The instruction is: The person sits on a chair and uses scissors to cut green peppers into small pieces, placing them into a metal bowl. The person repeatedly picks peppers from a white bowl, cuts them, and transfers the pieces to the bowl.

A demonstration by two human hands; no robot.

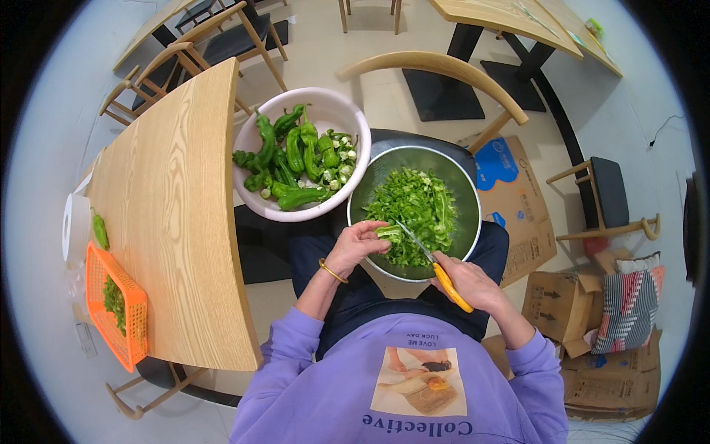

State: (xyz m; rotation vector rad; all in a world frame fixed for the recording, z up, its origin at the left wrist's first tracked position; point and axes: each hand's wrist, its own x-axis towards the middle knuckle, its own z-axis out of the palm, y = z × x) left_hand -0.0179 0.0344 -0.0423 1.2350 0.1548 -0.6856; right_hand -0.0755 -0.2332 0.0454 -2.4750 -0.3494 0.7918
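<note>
My left hand (360, 245) pinches a piece of green pepper (390, 234) over the near left rim of a metal bowl (467, 222). In my right hand (467, 280) is a knife (450, 283) with a yellow-orange handle, or possibly scissors; its narrow blade points up and left at the pepper piece. Chopped green pepper (418, 200) fills much of the bowl, which rests at my lap. Beyond my left hand, a pale pink basin (355, 122) holds several whole green peppers (307, 148) and cut-off stem ends (342, 170).
At left stands a wooden table (174, 222) bearing an orange basket (137, 311) with green bits, a lone green pepper (100, 229) and a white roll (75, 229). A chair back (444, 66) curves behind the bowl. Cardboard boxes (558, 303) and a striped cushion (627, 311) lie at right.
</note>
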